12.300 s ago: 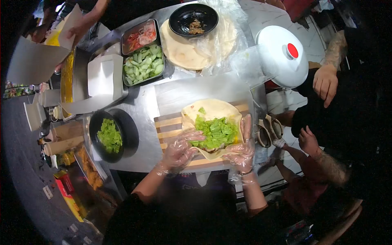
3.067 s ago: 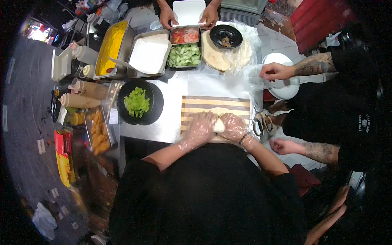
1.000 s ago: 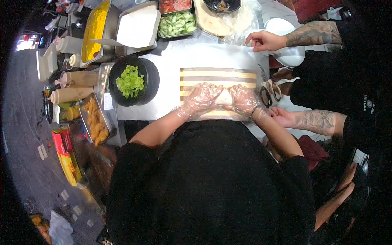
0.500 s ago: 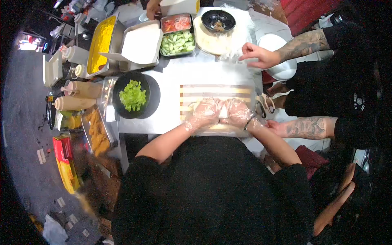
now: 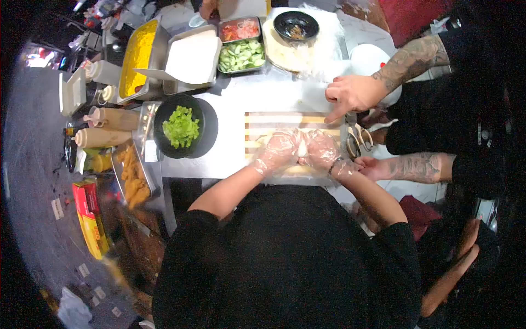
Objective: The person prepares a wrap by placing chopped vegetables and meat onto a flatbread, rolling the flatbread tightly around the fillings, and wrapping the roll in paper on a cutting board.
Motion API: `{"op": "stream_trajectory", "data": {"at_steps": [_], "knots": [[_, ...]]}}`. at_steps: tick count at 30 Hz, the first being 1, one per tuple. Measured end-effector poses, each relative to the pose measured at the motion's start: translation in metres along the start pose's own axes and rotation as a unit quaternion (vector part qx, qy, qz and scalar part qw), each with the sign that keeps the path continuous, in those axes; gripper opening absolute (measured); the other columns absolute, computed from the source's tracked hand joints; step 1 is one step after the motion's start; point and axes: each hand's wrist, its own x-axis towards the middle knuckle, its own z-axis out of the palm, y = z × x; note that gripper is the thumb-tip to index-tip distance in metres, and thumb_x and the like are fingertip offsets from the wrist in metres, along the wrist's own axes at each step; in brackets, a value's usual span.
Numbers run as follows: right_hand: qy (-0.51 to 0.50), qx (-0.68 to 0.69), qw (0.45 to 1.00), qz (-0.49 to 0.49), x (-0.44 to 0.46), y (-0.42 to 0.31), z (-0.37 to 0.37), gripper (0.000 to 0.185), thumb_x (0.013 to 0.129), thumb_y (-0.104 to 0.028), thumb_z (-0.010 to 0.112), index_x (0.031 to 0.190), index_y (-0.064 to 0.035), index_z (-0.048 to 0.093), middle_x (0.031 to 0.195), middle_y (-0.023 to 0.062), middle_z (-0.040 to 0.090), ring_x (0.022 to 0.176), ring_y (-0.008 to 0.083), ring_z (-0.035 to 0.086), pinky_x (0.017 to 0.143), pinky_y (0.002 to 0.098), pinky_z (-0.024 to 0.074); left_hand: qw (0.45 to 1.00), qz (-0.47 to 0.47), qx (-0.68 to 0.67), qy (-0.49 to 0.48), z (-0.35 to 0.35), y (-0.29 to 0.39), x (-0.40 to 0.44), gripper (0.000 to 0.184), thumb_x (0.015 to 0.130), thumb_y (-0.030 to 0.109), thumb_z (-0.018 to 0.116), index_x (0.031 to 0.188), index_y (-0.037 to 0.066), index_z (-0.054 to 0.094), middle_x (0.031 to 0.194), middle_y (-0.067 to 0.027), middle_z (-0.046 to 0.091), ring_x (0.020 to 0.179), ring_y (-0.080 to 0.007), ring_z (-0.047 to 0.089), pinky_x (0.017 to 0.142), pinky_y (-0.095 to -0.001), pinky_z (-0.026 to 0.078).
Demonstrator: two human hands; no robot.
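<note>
My left hand [image 5: 280,149], in a clear plastic glove, is closed round the left side of a pale flatbread wrap [image 5: 302,147]. Gloved the same way, my right hand [image 5: 323,149] grips the wrap's right side, and the two hands nearly touch. Between them only a small part of the bread shows; its filling is hidden. Under the hands lies a striped wooden board [image 5: 293,118] on the metal table [image 5: 230,118]. A black bowl [image 5: 159,131] of green lettuce [image 5: 181,127] stands left of the board.
A co-worker's hand [image 5: 353,94] points over the board's back right corner; their other hand [image 5: 370,167] is beside my right wrist. Scissors [image 5: 359,140] lie right of the board. Behind are cucumber [image 5: 241,56], tomato [image 5: 239,30], flatbreads [image 5: 282,52] and a small black bowl [image 5: 296,26].
Lettuce lay on the open flatbread earlier; the bread is now folded and my hands have closed round it. The co-worker's upper hand has moved from the plastic bag toward the board.
</note>
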Motion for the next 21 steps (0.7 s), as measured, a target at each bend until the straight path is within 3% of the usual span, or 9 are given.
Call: {"op": "stream_trajectory", "data": {"at_steps": [3,5,6,9,14,17,19,20,21], "knots": [[-0.017,-0.027,0.999,0.017,0.002,-0.007,-0.013,0.061,0.079,-0.048,0.070,0.116,-0.0011,0.059,0.108,0.0203,0.063,0.102,0.0348,0.060,0.088,0.0463,0.0479,0.994,-0.001,0.101,0.030,-0.003,-0.006,-0.018,0.061,0.072,0.036,0.075,0.115,-0.003,0.056,0.092,-0.0162,0.065,0.085,-0.0325,0.065,0.076,-0.0439,0.052],[-0.034,-0.006,0.999,0.014,0.001,0.016,0.009,0.065,0.081,-0.049,0.068,0.120,0.0019,0.057,0.119,0.0210,0.060,0.108,0.0357,0.058,0.093,0.0464,0.0470,0.990,0.004,0.036,0.138,-0.053,-0.003,-0.039,0.084,0.070,0.048,0.077,0.132,0.000,0.048,0.116,-0.0181,0.060,0.108,-0.0324,0.058,0.092,-0.0451,0.048],[0.030,-0.011,0.999,-0.032,-0.002,0.023,0.018,0.067,0.081,-0.049,0.068,0.123,0.0021,0.056,0.122,0.0212,0.058,0.112,0.0357,0.056,0.096,0.0461,0.0452,0.995,-0.031,-0.025,0.095,-0.043,-0.020,-0.053,0.099,0.065,0.050,0.083,0.142,0.005,0.040,0.136,-0.0208,0.047,0.130,-0.0347,0.042,0.107,-0.0487,0.037],[0.067,0.015,0.996,-0.052,-0.012,0.035,0.027,0.071,0.080,-0.049,0.069,0.130,-0.0010,0.054,0.124,0.0198,0.058,0.121,0.0342,0.050,0.105,0.0467,0.0392,0.950,-0.105,-0.286,0.066,-0.028,-0.033,-0.072,0.103,0.062,0.043,0.087,0.144,0.007,0.036,0.142,-0.0222,0.041,0.136,-0.0368,0.037,0.113,-0.0501,0.032],[0.223,0.022,0.971,-0.081,-0.022,0.028,0.034,0.062,0.078,-0.046,0.072,0.126,-0.0087,0.060,0.120,0.0118,0.063,0.114,0.0315,0.054,0.103,0.0479,0.0387,0.958,-0.097,-0.255,0.089,-0.001,-0.026,-0.062,0.108,0.060,0.036,0.091,0.146,0.007,0.032,0.148,-0.0210,0.034,0.137,-0.0407,0.033,0.116,-0.0508,0.028],[0.239,0.066,0.967,-0.055,-0.023,0.029,0.046,0.061,0.077,-0.045,0.073,0.126,-0.0111,0.061,0.121,0.0107,0.063,0.112,0.0315,0.055,0.101,0.0466,0.0389,0.955,-0.107,-0.240,0.138,0.000,-0.015,-0.063,0.112,0.059,0.041,0.091,0.147,0.007,0.031,0.147,-0.0212,0.036,0.137,-0.0376,0.036,0.111,-0.0475,0.038],[0.231,0.075,0.969,-0.049,-0.020,0.033,0.043,0.061,0.077,-0.045,0.073,0.127,-0.0120,0.061,0.121,0.0107,0.063,0.111,0.0315,0.055,0.100,0.0462,0.0393,0.773,-0.160,-0.560,0.252,0.010,-0.010,-0.070,0.097,0.072,0.026,0.086,0.148,0.007,0.028,0.146,-0.0204,0.037,0.132,-0.0340,0.045,0.102,-0.0430,0.049],[0.223,0.064,0.971,-0.060,-0.020,0.033,0.039,0.065,0.072,-0.041,0.078,0.128,-0.0126,0.060,0.119,0.0108,0.062,0.108,0.0314,0.055,0.097,0.0475,0.0404,0.862,-0.179,-0.356,0.315,0.013,-0.014,-0.077,0.076,0.081,0.011,0.077,0.145,0.002,0.035,0.137,-0.0198,0.048,0.121,-0.0286,0.056,0.095,-0.0371,0.055],[0.213,0.055,0.973,-0.072,-0.020,0.030,0.037,0.070,0.067,-0.037,0.082,0.129,-0.0132,0.059,0.118,0.0109,0.060,0.105,0.0313,0.056,0.095,0.0487,0.0416,0.863,-0.182,-0.354,0.312,0.020,-0.013,-0.083,0.076,0.081,0.011,0.077,0.145,0.002,0.035,0.137,-0.0198,0.048,0.121,-0.0286,0.056,0.095,-0.0371,0.055]]}}
